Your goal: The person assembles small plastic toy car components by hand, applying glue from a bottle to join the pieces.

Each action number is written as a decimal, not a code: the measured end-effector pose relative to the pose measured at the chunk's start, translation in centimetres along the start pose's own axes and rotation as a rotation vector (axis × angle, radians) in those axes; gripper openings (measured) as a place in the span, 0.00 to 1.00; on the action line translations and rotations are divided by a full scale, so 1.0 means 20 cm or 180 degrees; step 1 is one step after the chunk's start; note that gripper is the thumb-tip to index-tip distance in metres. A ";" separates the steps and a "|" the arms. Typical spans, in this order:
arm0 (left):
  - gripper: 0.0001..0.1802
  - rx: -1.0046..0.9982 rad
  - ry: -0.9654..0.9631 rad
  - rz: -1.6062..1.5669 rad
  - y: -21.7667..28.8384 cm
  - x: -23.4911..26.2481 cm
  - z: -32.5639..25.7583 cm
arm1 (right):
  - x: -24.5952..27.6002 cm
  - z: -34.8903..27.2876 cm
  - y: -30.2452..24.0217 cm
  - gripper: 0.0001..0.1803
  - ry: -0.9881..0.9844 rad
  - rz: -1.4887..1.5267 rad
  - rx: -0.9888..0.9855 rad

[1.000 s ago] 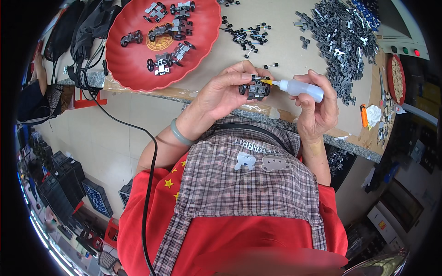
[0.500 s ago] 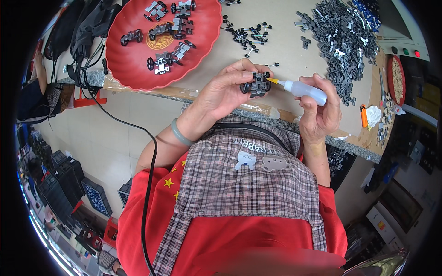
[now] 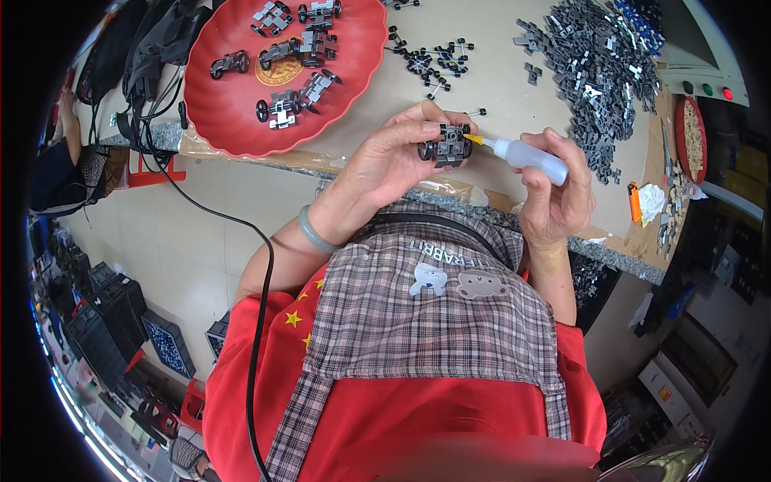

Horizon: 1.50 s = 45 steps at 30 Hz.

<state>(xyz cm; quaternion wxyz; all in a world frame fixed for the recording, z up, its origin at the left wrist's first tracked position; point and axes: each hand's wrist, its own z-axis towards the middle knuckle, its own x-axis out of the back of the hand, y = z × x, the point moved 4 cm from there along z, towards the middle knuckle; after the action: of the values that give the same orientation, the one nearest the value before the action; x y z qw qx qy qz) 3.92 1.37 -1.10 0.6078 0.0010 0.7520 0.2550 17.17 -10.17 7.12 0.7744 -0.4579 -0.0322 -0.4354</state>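
My left hand (image 3: 391, 153) is closed on a small dark grey toy car chassis (image 3: 451, 147) with black wheels, held above the table's front edge. In my right hand (image 3: 562, 189) is a translucent squeeze bottle (image 3: 530, 159), gripped by its body. Its yellow tapered nozzle (image 3: 475, 139) points left and meets the right side of the chassis; whether liquid comes out is too small to see. Beyond my hands lie several small wheel axles (image 3: 434, 63). At the far left, a red scalloped tray (image 3: 210, 120) carries several similar wheeled chassis (image 3: 281, 108).
A large heap of grey plastic parts (image 3: 598, 72) covers the far right of the table. Near the right edge are an orange tool (image 3: 634, 202), crumpled white tissue (image 3: 652, 201) and a red dish (image 3: 691, 140). A black cable (image 3: 265, 241) hangs down on my left.
The bottle and my right hand have shifted very slightly left, bringing the nozzle tip a bit further onto the chassis. My left hand stays almost still.
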 end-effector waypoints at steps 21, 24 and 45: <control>0.10 0.0033 -0.0176 -0.0099 0.00 -0.01 0.01 | -0.05 -0.05 0.02 0.24 0.0012 0.0462 -0.0392; 0.10 0.0047 -0.0178 -0.0071 0.00 -0.01 0.01 | -0.06 -0.05 0.01 0.23 -0.0006 0.0476 -0.0406; 0.10 -0.0060 0.0004 0.0046 0.00 0.00 0.00 | 0.03 -0.05 0.03 0.23 0.0218 0.0183 -0.0244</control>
<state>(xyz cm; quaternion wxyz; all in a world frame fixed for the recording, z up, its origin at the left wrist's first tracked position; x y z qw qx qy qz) 4.01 1.43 -1.01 0.6055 0.0006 0.7499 0.2665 17.59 -11.11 6.49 0.7692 -0.4727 0.0242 -0.4293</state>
